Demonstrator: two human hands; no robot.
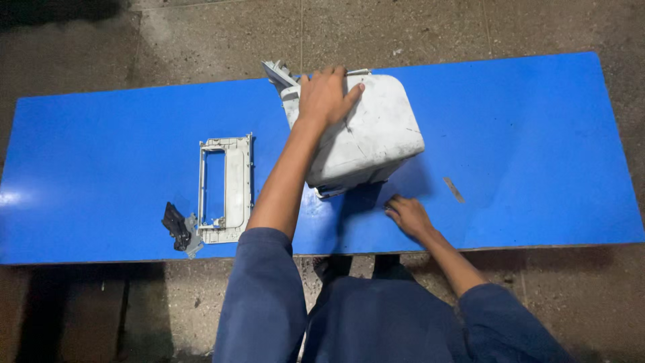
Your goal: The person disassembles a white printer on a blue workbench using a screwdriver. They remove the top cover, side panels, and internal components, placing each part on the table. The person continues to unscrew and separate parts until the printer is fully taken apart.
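Head view: a blue table is seen from above, standing on a grey concrete floor. A white plastic housing, dirty and rounded at its corners, is tilted up on the table near the middle, with its lower edge resting on the blue surface. The left hand is laid on the top of this housing, with the fingers spread over its upper edge and the thumb pointing to the right; the grip is closed loosely on the housing. The right hand is placed flat on the table just beside the lower right corner of the housing, with the fingers stretched out and nothing held in it. To the left, well apart from the housing, a white rectangular frame is lying flat. A small black part is seen just beside its lower left corner. Dark blue sleeves are worn on both arms.
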